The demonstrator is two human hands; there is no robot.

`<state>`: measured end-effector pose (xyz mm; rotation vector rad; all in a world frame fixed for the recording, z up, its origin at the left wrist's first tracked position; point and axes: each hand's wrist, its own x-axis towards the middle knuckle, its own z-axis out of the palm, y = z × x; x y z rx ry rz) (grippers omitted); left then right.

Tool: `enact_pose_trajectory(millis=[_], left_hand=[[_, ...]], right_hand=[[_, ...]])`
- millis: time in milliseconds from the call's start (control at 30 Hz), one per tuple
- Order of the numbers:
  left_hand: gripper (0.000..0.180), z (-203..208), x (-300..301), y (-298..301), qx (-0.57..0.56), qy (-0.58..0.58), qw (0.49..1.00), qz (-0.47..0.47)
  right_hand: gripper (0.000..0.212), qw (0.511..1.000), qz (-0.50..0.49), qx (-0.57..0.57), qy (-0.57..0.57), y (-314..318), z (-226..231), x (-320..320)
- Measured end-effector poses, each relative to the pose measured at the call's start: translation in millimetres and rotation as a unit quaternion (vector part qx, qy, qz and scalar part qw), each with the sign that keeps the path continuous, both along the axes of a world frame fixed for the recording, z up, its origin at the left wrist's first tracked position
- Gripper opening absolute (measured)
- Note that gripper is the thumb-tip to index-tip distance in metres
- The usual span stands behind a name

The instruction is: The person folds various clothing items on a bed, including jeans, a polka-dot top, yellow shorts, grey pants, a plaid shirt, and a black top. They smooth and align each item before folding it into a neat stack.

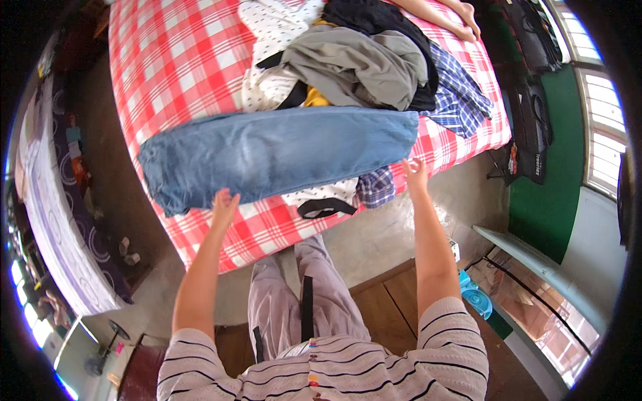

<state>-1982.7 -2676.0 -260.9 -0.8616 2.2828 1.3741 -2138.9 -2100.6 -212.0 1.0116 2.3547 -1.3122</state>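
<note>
A pair of blue jeans [281,148], folded lengthwise, lies across the red-and-white checked bed [187,73], waistband end to the left and hems to the right. My left hand [225,204] is at the near edge of the jeans, fingers apart at the denim and not closed round it. By the lower right corner, my right hand [415,174] has its fingers apart and slightly curled, with nothing seen in them. Partly under the jeans, a white dotted garment with a black band [326,207] and a blue plaid cloth [376,187] show at the near side.
Beyond the jeans lies a heap with grey trousers [361,63], a white dotted garment [267,83] and a blue plaid shirt [461,93]. Another person's bare legs [445,17] rest at the far right. A blue plastic item [476,302] sits low on the right.
</note>
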Motion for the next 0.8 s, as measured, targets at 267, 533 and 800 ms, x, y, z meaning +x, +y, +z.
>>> enact_pose_trajectory(millis=[267,533,800], left_hand=[[0.052,-9,-55,103,0.305,-0.194,0.683,0.634],[0.038,-17,-50,112,0.412,-0.119,0.627,0.650],[0.031,-32,1,99,0.464,-0.041,0.650,0.601]], right_hand=[[0.072,0.978,0.009,-0.179,0.103,24,-35,-68],[0.054,0.955,0.007,-0.293,-0.032,-4,31,-106],[0.035,0.972,0.159,0.001,0.174,-27,84,-49]])
